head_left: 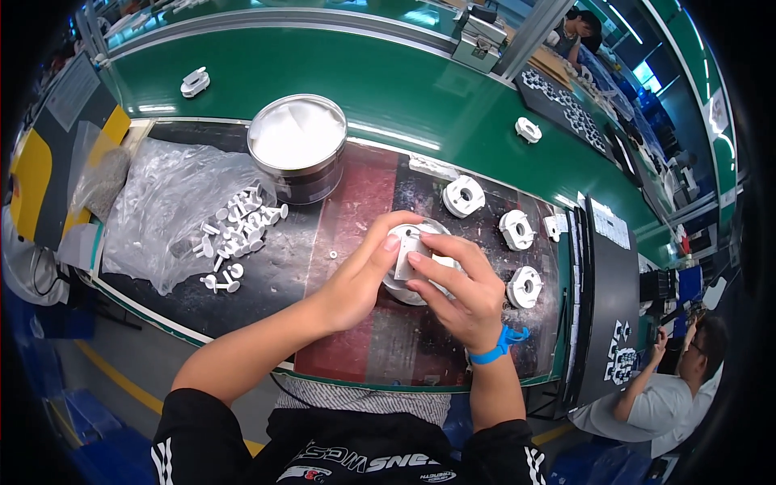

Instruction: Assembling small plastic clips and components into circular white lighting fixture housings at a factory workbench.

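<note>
In the head view, just right of the middle of the frame, we have a small pale plate (408,260) in both hands: the fingertips of our left hand (356,279) are closed on its left side, and those of our right hand (473,295) press on its face and right side. Our fingers cover its edges, and we cannot tell how it meets the round pale piece (402,292) beneath, which is itself largely hidden by the plate and both hands. The forearms run down to black sleeves, cut off along the lower edge. Left of centre, white flanged pegs (242,222) spill from a clear plastic bag (174,194), whose folds blur what lies inside; a round tin (335,166) with white contents stands against the bag's right side. Right of our hands sit white round fittings (517,231), and beyond them upright black boards (610,283) block part of the green bench (380,73). At lower right a co-worker (671,392) is partly screened by the boards; another person at upper right is small and hard to make out.
</note>
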{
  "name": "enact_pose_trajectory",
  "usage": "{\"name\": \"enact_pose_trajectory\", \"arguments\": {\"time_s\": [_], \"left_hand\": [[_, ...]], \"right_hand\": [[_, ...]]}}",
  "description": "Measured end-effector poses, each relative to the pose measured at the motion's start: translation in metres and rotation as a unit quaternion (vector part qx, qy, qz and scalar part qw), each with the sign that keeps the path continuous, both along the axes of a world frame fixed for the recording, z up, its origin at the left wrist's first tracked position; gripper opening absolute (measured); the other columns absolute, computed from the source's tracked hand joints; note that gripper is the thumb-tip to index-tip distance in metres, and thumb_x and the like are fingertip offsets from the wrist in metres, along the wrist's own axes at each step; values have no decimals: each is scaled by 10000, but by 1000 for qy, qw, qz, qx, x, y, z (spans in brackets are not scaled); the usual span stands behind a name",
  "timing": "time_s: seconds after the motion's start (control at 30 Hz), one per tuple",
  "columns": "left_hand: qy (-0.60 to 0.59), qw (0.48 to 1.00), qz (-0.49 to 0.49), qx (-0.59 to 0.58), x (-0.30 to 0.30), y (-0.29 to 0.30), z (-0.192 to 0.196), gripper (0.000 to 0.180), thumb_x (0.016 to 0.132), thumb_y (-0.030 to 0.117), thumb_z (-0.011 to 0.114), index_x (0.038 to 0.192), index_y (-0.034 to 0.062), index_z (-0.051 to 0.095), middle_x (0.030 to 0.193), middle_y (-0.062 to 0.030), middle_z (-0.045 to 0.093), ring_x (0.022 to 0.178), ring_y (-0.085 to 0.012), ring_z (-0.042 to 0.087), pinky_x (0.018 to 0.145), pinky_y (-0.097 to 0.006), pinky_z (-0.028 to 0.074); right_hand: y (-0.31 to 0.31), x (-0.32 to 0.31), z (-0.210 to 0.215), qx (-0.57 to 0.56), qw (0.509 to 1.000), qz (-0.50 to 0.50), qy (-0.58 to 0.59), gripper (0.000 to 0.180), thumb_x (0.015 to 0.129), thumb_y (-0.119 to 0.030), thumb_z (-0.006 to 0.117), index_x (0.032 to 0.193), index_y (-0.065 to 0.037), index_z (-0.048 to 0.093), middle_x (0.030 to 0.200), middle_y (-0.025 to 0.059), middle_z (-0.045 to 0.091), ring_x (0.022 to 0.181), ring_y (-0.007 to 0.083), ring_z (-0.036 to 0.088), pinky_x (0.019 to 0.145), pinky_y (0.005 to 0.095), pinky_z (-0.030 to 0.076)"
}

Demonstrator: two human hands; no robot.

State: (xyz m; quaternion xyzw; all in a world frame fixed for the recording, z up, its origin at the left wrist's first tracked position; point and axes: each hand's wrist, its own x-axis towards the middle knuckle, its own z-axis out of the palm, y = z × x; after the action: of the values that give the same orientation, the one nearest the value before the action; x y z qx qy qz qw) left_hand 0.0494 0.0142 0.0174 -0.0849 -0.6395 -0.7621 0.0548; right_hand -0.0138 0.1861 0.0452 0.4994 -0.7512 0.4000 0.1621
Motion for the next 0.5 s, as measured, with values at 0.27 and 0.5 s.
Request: {"name": "enact_pose_trajectory", "arguments": {"time_s": [0.27,0.5], "left_hand": [[-8,999,10,46,3,2,-2,464,1061,322,253,1392,24,381,1291,-120,503,1195,-179,491,1031,-322,379],[-2,999,13,50,6,3,-3,438,1060,305,311,1384,20,384,1259,-110,517,1171,-167,501,1006,-312,398]], "right_hand": [[-3,0,-6,11,1000,-23,1,337,692,-108,811,1021,-113,738,1120,90,661,1033,317,610,887,413,495],[-1,2,-8,-19,1000,-14,-1,317,699,-144,818,1001,-81,746,1101,99,673,1044,324,613,907,415,491]]}}
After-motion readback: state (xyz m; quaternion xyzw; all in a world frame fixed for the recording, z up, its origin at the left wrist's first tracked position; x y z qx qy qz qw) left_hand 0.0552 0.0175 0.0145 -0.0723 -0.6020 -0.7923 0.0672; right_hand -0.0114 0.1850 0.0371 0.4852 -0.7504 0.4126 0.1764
